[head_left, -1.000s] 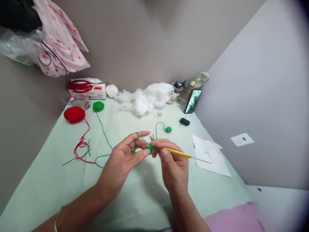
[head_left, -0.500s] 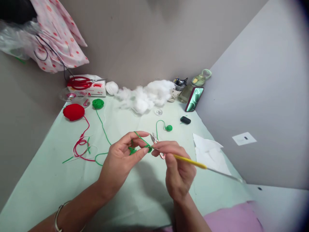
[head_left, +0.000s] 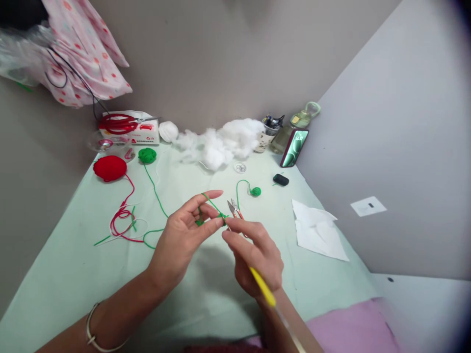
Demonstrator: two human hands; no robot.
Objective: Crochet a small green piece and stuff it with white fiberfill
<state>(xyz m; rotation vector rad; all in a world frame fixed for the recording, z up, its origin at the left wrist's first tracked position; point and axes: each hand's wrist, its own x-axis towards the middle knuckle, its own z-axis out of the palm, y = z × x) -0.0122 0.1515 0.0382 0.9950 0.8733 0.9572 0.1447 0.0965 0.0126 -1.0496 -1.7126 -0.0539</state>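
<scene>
Over the middle of the table, my left hand (head_left: 180, 235) pinches a small piece of green crochet work (head_left: 222, 216) between thumb and fingers, with green yarn running over the raised index finger. My right hand (head_left: 257, 252) is closed around a crochet hook with a yellow handle (head_left: 262, 286), whose tip meets the green work at my left fingertips. The handle points down toward the lower right. Just behind my right fingers lie small snips (head_left: 234, 208), partly hidden. A green yarn ball (head_left: 147, 155) sits at the back left, its strand leading toward my left hand.
Red yarn (head_left: 110, 168), a box with red-handled scissors (head_left: 118, 123) and a white yarn ball (head_left: 169, 132) stand back left. White stuffing (head_left: 221, 145) lies at the back. A pen cup (head_left: 269, 135), bottle (head_left: 287, 132), phone (head_left: 295, 148), crocheted green ball (head_left: 255, 191) and white paper (head_left: 318, 230) are rightward.
My right hand has turned, swinging the hook's yellow handle from pointing right to pointing down toward me. My left hand still holds the green work. The view has shifted slightly.
</scene>
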